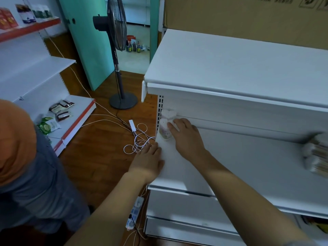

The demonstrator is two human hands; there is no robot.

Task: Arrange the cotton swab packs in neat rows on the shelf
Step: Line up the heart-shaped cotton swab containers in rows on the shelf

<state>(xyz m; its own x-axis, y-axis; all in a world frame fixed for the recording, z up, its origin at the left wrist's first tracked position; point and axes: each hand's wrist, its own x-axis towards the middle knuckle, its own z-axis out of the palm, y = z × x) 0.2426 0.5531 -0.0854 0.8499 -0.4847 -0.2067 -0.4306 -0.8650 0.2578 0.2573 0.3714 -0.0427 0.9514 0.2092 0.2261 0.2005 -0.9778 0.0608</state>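
You face a white metal shelving unit (239, 64) that fills the right of the scene, with a brown cardboard box (239, 13) standing on its top at the far side. On the left, a second white shelf rack with red edge strips (32, 71) carries small food packets. A dark pedestal fan (118, 50) stands on the wooden floor beside a green door, and white cables (138, 139) lie tangled near its base. Your right hand (186, 137) reaches to the far left corner of the middle shelf board, fingers curled around a heart-shaped clear pack of cotton swabs (166, 129) standing against the back panel. Your left hand (148, 161) lies flat, fingers straight, on the shelf's left edge. A blurred stack of packs (316, 155) sits at the right.
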